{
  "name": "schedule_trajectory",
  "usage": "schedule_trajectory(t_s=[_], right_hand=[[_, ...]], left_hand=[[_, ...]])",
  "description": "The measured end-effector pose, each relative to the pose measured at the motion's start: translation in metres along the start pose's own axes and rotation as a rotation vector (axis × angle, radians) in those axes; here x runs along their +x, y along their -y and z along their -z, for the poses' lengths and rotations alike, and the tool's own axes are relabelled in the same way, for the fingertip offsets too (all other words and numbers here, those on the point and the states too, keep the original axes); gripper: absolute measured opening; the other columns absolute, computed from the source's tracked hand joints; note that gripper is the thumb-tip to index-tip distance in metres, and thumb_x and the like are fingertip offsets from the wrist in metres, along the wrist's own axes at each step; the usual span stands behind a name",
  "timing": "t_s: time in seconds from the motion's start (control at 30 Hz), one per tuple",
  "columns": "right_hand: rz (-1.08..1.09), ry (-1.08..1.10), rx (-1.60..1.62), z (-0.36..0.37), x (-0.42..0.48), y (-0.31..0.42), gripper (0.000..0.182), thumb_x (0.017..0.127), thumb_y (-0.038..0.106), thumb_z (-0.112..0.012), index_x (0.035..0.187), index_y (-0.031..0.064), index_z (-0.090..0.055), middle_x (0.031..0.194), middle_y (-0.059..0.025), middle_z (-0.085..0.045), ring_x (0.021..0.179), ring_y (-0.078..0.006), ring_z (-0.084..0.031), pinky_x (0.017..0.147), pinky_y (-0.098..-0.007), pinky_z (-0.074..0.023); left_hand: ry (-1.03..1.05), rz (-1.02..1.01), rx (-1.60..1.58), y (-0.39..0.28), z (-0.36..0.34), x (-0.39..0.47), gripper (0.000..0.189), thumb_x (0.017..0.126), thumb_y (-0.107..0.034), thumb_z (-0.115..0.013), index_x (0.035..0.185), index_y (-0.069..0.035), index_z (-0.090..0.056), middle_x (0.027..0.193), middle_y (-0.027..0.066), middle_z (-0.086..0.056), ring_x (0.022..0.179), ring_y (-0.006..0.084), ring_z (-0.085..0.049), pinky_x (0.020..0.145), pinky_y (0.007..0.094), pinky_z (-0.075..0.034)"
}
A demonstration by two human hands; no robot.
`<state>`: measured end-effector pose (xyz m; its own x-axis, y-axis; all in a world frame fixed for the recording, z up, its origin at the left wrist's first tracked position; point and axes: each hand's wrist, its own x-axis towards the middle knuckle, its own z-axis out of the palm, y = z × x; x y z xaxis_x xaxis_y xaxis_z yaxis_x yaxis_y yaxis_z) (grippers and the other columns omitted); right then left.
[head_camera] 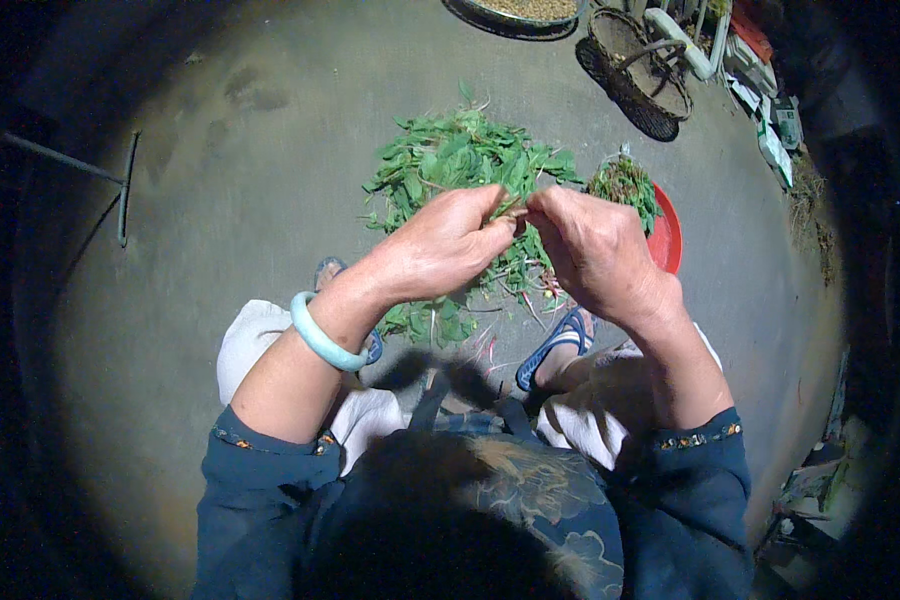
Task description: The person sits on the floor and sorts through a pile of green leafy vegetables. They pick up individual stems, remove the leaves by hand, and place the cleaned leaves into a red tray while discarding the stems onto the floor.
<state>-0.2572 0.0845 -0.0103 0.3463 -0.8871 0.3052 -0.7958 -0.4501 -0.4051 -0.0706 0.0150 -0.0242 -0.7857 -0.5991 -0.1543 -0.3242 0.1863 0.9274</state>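
My left hand (450,244) and my right hand (596,244) meet above a pile of leafy greens (465,154) on the concrete floor. Between the fingertips of both hands is a small stem of greens (515,206), largely hidden by the fingers. Loose leaves and thin reddish stems (487,349) lie below the pile, between my sandalled feet. Just beyond my right hand, a bunch of greens (622,187) rests at a red plastic basin (669,225), which my hand partly covers.
A round tray of beige grains (525,9) stands at the top, beside a dark woven basket with a handle (630,71). Boxes and papers (776,139) line the right side. A metal bar frame (124,184) is at the left. My sandals (559,345) flank the scraps.
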Motion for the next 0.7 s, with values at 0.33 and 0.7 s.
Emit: schedule_trajectory(t_s=[0.33, 0.7], right_hand=[[-0.068, -0.118, 0.202, 0.006, 0.009, 0.003, 0.012, 0.080, 0.000, -0.059, 0.091, 0.0034, -0.055, 0.071, -0.0167, -0.058, 0.061, -0.0319, -0.060, 0.054, -0.0368, -0.0463], [-0.236, -0.034, 0.716, 0.011, 0.005, -0.003, 0.011, 0.093, 0.013, -0.055, 0.094, 0.0025, -0.060, 0.070, 0.0028, -0.052, 0.063, -0.0034, -0.046, 0.056, -0.0202, -0.0391]], left_hand=[[-0.174, -0.127, -0.155, -0.003, -0.011, 0.000, 0.019, 0.091, -0.017, -0.045, 0.091, 0.001, -0.048, 0.068, 0.0086, -0.046, 0.064, 0.0148, -0.048, 0.059, 0.0312, -0.042], [0.044, -0.108, -0.787, -0.012, -0.007, -0.011, 0.024, 0.094, -0.026, -0.044, 0.082, -0.005, -0.048, 0.066, -0.0025, -0.037, 0.059, 0.0093, -0.039, 0.059, 0.0262, -0.040]])
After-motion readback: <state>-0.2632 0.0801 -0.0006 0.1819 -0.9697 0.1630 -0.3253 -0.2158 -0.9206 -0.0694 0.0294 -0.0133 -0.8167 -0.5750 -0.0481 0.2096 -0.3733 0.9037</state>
